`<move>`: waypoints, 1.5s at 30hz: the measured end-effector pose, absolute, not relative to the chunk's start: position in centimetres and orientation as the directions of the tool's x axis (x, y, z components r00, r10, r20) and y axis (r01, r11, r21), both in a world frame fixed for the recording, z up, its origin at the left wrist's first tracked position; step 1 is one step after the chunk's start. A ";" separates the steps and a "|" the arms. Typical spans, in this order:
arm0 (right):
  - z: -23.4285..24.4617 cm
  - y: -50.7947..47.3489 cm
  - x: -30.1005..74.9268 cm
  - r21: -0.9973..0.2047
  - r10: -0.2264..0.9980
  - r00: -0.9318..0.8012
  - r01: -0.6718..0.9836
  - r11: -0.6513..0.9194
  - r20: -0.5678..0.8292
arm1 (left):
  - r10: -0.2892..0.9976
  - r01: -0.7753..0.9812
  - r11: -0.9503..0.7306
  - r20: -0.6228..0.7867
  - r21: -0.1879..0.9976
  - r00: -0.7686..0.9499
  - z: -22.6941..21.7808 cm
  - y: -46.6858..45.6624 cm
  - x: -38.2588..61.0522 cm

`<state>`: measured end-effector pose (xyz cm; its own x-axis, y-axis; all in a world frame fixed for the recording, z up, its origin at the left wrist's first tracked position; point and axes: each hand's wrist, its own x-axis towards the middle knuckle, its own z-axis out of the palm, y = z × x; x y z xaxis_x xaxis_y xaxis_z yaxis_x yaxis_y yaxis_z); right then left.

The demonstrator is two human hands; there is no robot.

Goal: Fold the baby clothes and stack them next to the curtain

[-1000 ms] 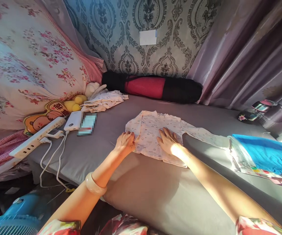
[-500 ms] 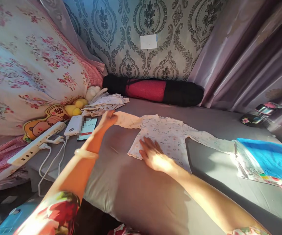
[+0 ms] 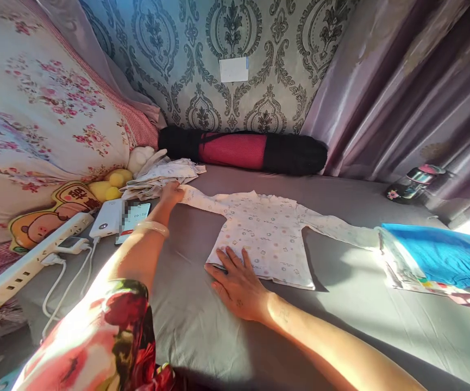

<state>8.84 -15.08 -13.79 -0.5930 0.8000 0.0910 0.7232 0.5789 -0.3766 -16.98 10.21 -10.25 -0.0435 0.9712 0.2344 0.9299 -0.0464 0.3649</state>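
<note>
A small white long-sleeved shirt (image 3: 265, 233) with a tiny print lies spread flat on the grey bed sheet (image 3: 194, 304), both sleeves stretched out sideways. My left hand (image 3: 172, 193) is closed on the cuff of the sleeve at the left; its fingertips are partly hidden. Fingers spread, my right hand (image 3: 240, 285) rests palm down on the shirt's lower left hem. The cuff at the right touches a folded pile of clothes with a blue garment (image 3: 442, 252) on top. Just beyond my left hand is a heap of folded pale clothes (image 3: 169, 176).
Left of my left arm lie a phone (image 3: 137, 217), a white power bank (image 3: 107, 217) and a power strip (image 3: 39, 258) with cables. Plush toys (image 3: 114, 182) sit behind them. A black and red roll (image 3: 235, 152) lies along the wall; a dark bottle (image 3: 414, 183) stands at the right.
My right hand has slid down from the shirt's middle to its lower left hem. The left hand stays at the cuff, and the shirt's lower edge now lies straighter. The view has shifted slightly right.
</note>
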 end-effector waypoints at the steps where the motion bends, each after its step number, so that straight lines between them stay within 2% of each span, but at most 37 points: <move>1: -13.8 -15.1 8.9 -0.377 0.799 -0.592 0.720 0.583 0.105 | 0.971 0.932 -0.002 0.225 0.363 -0.086 -10.5 10.1 -16.7; 4: -13.5 -15.2 9.0 -0.388 0.795 -0.593 0.708 0.591 0.129 | 0.960 0.937 0.082 0.226 0.340 -0.166 -10.8 9.2 -15.3; 7: -13.2 -15.2 9.0 -0.389 0.788 -0.602 0.701 0.598 0.126 | 0.949 0.948 0.056 0.278 0.312 -0.148 -11.0 7.9 -13.1; 9: -13.3 -15.2 8.9 -0.373 0.785 -0.605 0.703 0.606 0.135 | 0.963 0.954 -0.048 0.268 0.297 -0.035 -11.4 6.9 -11.5; 13: -13.9 -15.3 8.6 -0.348 0.790 -0.586 0.713 0.609 0.181 | 0.920 0.867 -0.391 0.149 0.310 0.362 -12.9 5.1 -9.0; 16: -13.9 -15.4 8.5 -0.351 0.795 -0.572 0.715 0.604 0.202 | 0.874 0.818 -0.486 0.145 0.309 0.464 -13.9 4.6 -8.3; 20: -13.6 -15.5 8.5 -0.362 0.795 -0.567 0.710 0.605 0.215 | 0.862 0.816 -0.508 0.153 0.276 0.484 -14.2 4.6 -8.1; 24: -13.7 -15.3 8.4 -0.410 0.798 -0.552 0.687 0.600 0.243 | 0.833 0.818 -0.552 0.153 0.161 0.532 -14.0 4.5 -8.0; 28: -13.6 -14.4 8.7 -0.589 0.821 -0.516 0.594 0.549 0.244 | 0.824 0.828 -0.557 0.171 0.069 0.541 -14.3 5.0 -8.1; 30: -13.5 -14.0 8.9 -0.684 0.839 -0.487 0.527 0.504 0.243 | 0.828 0.835 -0.548 0.181 0.056 0.531 -14.6 5.5 -8.2; 32: -13.4 -13.8 9.1 -0.728 0.848 -0.468 0.488 0.482 0.249 | 0.830 0.839 -0.541 0.192 0.055 0.523 -14.9 5.9 -8.4; 34: -13.4 -13.8 9.2 -0.711 0.840 -0.486 0.500 0.495 0.243 | 0.832 0.841 -0.538 0.195 0.056 0.519 -15.1 6.2 -8.5; 39: -13.8 -14.4 9.2 -0.562 0.735 -0.639 0.531 0.634 0.225 | 0.859 0.862 -0.502 0.152 0.069 0.489 -14.6 5.7 -8.1; 42: -13.3 -14.2 9.3 -0.587 0.685 -0.693 0.466 0.662 0.222 | 0.904 0.913 -0.407 0.156 0.031 0.398 -13.5 4.7 -6.8; 45: -12.3 -12.9 10.3 -0.633 0.793 -0.584 0.550 0.545 0.175 | 0.903 0.909 -0.410 0.178 0.081 0.391 -12.4 2.8 -4.4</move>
<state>10.26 -12.94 -12.26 -0.5838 0.7928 0.1753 0.5496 0.5448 -0.6334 -4.39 2.78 -12.45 0.3914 0.9028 0.1783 0.9086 -0.4098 0.0805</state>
